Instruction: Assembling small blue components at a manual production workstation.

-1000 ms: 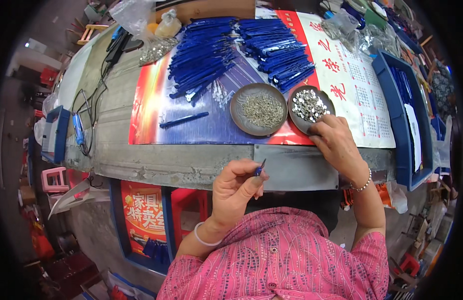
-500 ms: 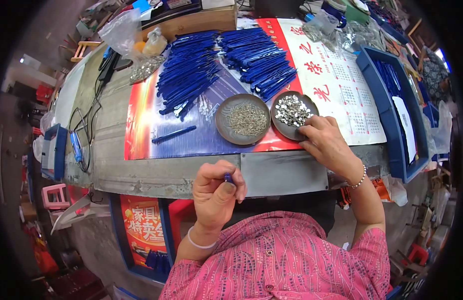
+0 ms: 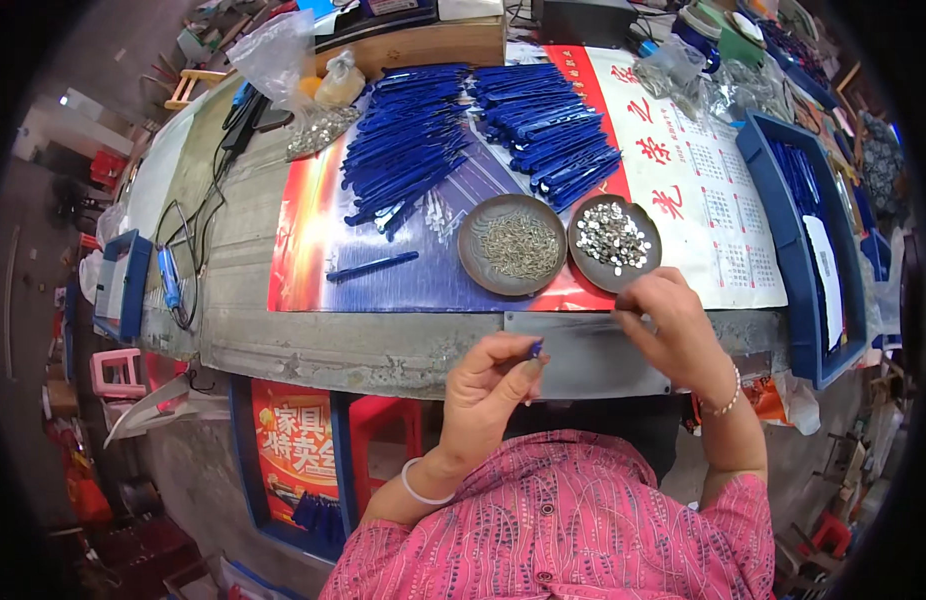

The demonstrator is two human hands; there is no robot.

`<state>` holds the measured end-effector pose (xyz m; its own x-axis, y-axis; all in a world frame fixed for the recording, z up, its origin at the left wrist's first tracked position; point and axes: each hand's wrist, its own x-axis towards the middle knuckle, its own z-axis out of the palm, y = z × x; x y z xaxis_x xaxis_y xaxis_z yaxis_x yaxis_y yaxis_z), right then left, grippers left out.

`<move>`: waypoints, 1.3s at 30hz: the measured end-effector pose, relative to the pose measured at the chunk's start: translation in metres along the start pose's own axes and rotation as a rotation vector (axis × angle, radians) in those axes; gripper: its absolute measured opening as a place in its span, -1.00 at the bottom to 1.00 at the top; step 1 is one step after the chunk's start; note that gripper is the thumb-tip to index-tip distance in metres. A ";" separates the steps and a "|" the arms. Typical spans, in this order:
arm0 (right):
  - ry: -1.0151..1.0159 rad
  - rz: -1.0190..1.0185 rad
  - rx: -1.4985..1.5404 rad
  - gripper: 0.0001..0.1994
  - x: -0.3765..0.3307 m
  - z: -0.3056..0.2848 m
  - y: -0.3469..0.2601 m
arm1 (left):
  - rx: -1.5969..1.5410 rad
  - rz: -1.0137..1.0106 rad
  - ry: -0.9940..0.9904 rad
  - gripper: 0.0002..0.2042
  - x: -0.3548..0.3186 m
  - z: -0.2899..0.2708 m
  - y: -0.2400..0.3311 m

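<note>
My left hand [image 3: 483, 400] is closed in a pinch on a slim blue plastic piece, whose tip [image 3: 535, 348] pokes out above the thumb; the rest is hidden by the fingers. Just below the right-hand dish [image 3: 583, 268], my right hand [image 3: 678, 325] has thumb and fingertips drawn together; anything between them is too small to make out. That dish holds small shiny silver discs [image 3: 611, 235]. Beside it a second round dark dish [image 3: 475, 270] contains many tiny metal pins [image 3: 520, 245]. A single blue stick [image 3: 373, 266] lies to the left on the poster.
Two heaps of blue sticks [image 3: 403, 145] [image 3: 548, 125] lie behind the dishes on a printed poster [image 3: 723, 200]. A blue tray [image 3: 798, 290] stands at the right edge. On the left are a cable and a blue-handled tool [image 3: 169, 278]. A plastic bag [image 3: 323, 130] of silver bits sits at the back.
My right hand has drawn back from the disc dish toward the table's front edge. My left hand has moved right, closer to it, with the blue piece still pinched. The view has shifted slightly.
</note>
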<state>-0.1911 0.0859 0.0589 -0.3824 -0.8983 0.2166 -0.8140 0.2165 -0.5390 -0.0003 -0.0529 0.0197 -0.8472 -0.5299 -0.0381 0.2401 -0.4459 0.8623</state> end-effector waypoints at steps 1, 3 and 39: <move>0.036 -0.023 -0.015 -0.89 -0.001 0.001 -0.004 | -0.006 -0.025 -0.011 -0.81 0.000 0.001 -0.003; 0.090 0.010 -0.033 -0.87 -0.002 -0.001 -0.002 | -0.010 -0.033 -0.035 -0.80 0.001 0.005 -0.005; 0.001 -0.012 -0.082 -0.89 0.004 0.003 0.001 | -0.004 -0.141 -0.010 -0.81 -0.007 -0.006 -0.013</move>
<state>-0.1921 0.0812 0.0571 -0.3729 -0.9006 0.2232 -0.8515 0.2366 -0.4680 0.0054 -0.0476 0.0062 -0.8772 -0.4547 -0.1541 0.1202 -0.5186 0.8465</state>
